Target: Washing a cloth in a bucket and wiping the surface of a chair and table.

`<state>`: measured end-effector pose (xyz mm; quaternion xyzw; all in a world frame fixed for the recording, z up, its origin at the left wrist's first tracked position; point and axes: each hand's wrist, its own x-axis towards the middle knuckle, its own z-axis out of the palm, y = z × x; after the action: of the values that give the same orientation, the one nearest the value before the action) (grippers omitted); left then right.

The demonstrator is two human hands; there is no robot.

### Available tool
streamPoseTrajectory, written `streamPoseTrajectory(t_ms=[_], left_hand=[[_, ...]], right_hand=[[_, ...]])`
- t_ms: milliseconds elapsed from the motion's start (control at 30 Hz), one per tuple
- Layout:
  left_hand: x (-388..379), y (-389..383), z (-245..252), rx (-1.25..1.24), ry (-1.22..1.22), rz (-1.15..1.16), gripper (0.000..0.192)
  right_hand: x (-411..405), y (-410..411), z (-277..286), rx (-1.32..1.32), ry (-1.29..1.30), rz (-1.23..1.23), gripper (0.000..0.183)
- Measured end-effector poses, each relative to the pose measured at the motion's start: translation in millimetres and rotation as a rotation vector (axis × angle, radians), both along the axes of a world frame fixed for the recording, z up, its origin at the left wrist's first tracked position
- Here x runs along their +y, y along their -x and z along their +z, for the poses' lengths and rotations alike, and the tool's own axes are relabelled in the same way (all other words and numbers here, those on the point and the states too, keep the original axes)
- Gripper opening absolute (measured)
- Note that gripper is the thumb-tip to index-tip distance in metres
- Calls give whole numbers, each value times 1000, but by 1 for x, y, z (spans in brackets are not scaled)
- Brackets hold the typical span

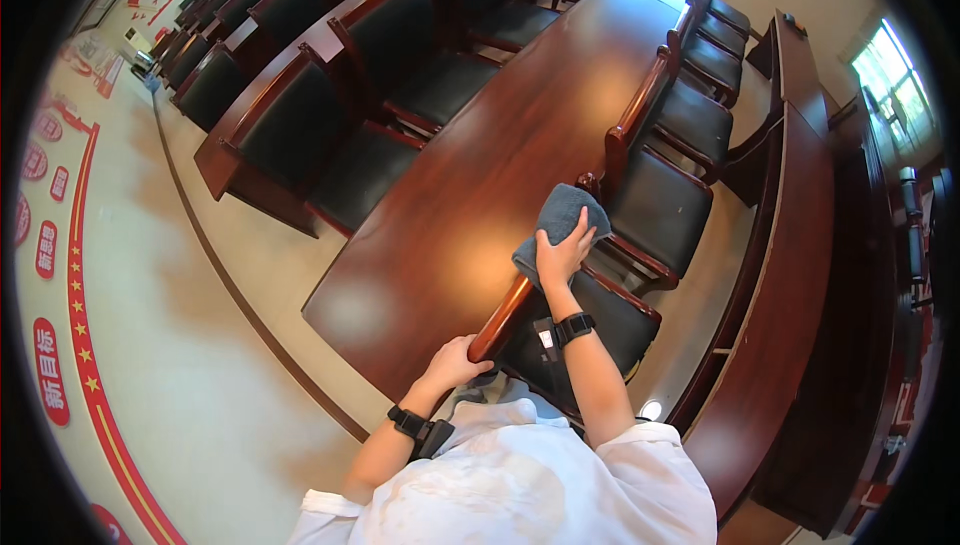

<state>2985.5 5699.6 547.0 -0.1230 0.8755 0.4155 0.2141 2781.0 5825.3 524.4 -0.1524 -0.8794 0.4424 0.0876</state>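
Note:
A wooden chair with a dark padded seat (611, 316) stands directly before me, its glossy top rail (504, 314) running away beside the long table. My left hand (454, 363) grips the near end of that rail. Toward the rail's far end, my right hand (564, 248) presses a folded grey cloth (566, 211) over the wood, fingers spread across it. The cloth hides that part of the rail. Both wrists wear black straps with small devices.
A long polished wooden table (480, 192) extends ahead on the left. More dark-padded chairs (664, 203) line its right side, and others (442, 87) stand across it. Another long wooden desk (780, 305) runs along the right. The wall (150, 305) at left bears red decorations and writing.

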Motion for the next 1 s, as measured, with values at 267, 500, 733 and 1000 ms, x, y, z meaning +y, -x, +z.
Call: streamPoseTrajectory(t_ms=[267,500,733,1000], left_hand=[[3,1,4,-50,15,38,52],[7,2,-1,-40,32,30,54],[5,-1,1,27,77,42,49],[4,-4,-1,174,57,66,48]], right_hand=[[5,-1,-19,420,300,-48,61],[35,95,-23,401,-217,45,65],[23,94,-4,176,-228,57,78],[-16,-59,-8,80,-150,93,94]])
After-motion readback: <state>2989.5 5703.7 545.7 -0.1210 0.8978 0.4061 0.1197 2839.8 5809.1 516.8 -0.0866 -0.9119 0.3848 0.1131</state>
